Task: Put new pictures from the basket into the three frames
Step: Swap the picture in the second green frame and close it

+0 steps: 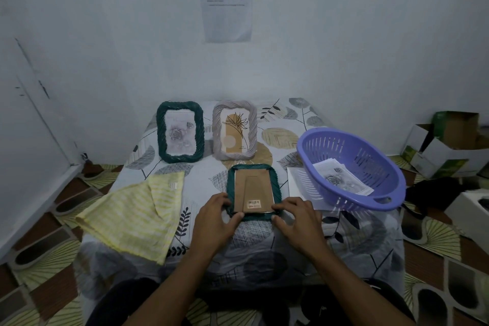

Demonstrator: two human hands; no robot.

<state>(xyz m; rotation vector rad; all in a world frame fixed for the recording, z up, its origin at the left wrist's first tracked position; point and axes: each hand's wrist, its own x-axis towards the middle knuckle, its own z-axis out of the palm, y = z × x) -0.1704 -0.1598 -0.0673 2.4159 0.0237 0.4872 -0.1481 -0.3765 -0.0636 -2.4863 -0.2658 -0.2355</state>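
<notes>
The left hand [217,216] and right hand [296,217] are gripping the near corners of the face-down dark green rope frame [254,188] with curled fingers. It is lying on the leafy bench [201,180], pointing away.

This looks like a plain room in a home. A low table [291,124] draped in leaf-print cloth stands against bare white walls [105,34]. Above it a printed sheet [227,8] is stuck to the wall. To its right, open cardboard boxes [449,145] sit on patterned flooring [436,241].
</notes>
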